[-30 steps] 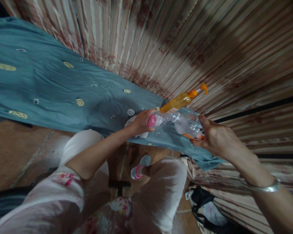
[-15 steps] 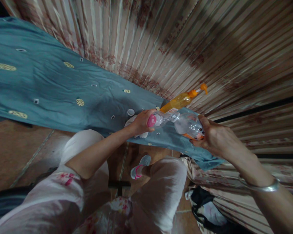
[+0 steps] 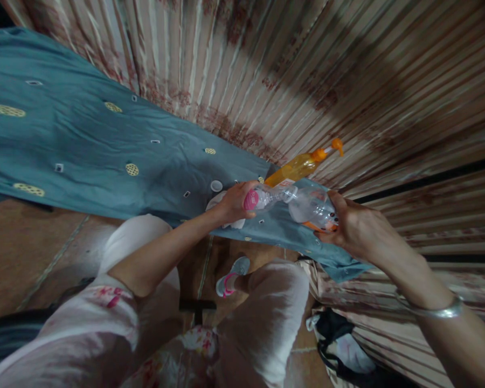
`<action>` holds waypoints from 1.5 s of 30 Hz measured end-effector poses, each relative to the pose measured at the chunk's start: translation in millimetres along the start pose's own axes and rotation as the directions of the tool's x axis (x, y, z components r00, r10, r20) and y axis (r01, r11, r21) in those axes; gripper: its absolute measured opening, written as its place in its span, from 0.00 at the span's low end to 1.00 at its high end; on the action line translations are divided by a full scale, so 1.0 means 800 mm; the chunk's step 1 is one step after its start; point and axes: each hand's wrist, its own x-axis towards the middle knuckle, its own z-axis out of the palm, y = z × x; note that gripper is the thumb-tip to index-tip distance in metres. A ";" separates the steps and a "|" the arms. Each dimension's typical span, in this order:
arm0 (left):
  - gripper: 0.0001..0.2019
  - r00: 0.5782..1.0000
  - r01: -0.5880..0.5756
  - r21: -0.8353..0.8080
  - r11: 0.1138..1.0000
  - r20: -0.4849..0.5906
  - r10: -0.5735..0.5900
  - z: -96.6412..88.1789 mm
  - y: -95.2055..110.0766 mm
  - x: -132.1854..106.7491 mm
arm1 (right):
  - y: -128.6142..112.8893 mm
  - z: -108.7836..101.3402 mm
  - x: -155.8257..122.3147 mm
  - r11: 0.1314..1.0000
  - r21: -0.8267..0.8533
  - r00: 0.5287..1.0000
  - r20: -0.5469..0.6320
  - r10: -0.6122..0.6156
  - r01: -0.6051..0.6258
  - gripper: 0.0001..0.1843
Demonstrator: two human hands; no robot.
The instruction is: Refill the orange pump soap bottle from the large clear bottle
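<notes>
My left hand (image 3: 234, 202) is closed around a small clear bottle with a pink label (image 3: 261, 198), held tipped toward the right. My right hand (image 3: 353, 226) grips a larger clear plastic bottle with an orange label (image 3: 313, 207), lying on its side with its neck pointing left. The two bottle mouths meet near the middle. Both are held above a teal cloth (image 3: 105, 140) spread over a surface. An orange pump bottle (image 3: 303, 164) stands just behind them.
A small white cap (image 3: 216, 186) lies on the teal cloth beside my left hand. A striped curtain (image 3: 307, 70) hangs behind. My knees in white trousers and a grey shoe (image 3: 232, 275) are below. A dark bag (image 3: 339, 345) sits on the floor at right.
</notes>
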 end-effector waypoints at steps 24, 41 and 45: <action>0.43 0.993 -0.104 0.013 0.995 -0.050 0.104 0.010 -0.022 0.000 | -0.010 -0.009 0.000 0.995 -0.073 0.996 0.063 0.066 -0.062 0.34; 0.42 0.999 -0.048 0.015 0.999 -0.016 0.048 0.003 -0.008 0.000 | -0.006 -0.006 0.000 0.998 -0.052 0.999 0.034 0.034 -0.033 0.35; 0.42 0.999 -0.037 0.013 0.999 -0.010 0.037 0.001 -0.005 0.000 | -0.007 -0.008 0.000 0.997 -0.055 0.997 0.058 0.048 -0.045 0.34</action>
